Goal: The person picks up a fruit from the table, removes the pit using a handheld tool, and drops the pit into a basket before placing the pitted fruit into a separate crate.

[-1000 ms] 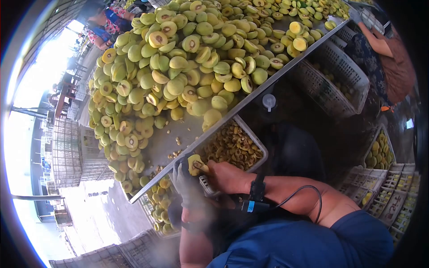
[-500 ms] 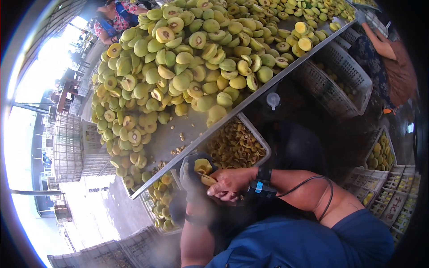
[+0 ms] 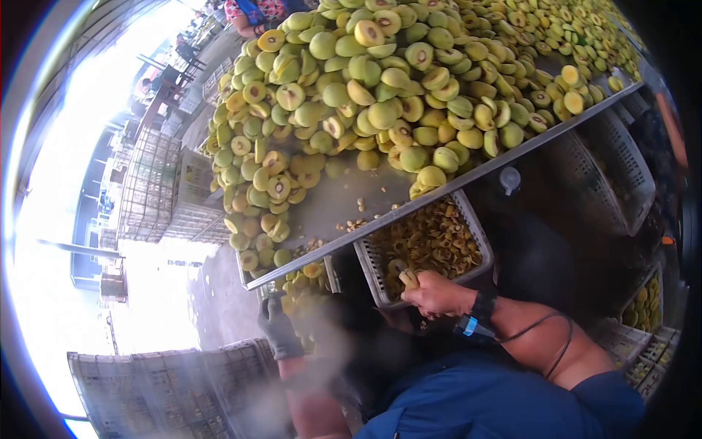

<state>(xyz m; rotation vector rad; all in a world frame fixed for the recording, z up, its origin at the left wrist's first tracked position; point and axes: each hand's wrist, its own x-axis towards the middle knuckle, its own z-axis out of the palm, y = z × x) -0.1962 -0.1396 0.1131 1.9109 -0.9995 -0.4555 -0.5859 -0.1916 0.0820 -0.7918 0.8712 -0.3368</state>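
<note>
My bare right hand (image 3: 436, 294) is closed around a small yellowish tool (image 3: 408, 278), above the near edge of a white crate (image 3: 373, 274) full of brown-yellow scraps (image 3: 431, 238). My left hand (image 3: 279, 325), in a grey glove, is over a second crate of fruit halves (image 3: 311, 282) on the left; its fingers are blurred and whether they hold anything is unclear. A big heap of green-yellow fruit halves (image 3: 380, 113) covers much of the metal table (image 3: 329, 197), whose raised rim runs above both crates.
Stacked crates (image 3: 168, 388) stand at the lower left and more (image 3: 150, 183) farther back. At the right are a tilted white crate (image 3: 636, 168) and a crate of fruit (image 3: 643, 304). A person (image 3: 256, 14) is behind the heap; another person's arm (image 3: 671, 128) shows at right.
My hands have moved apart. The left has gone down and left to the fruit crate, and the fruit piece it held is no longer seen in it. The view has shifted left.
</note>
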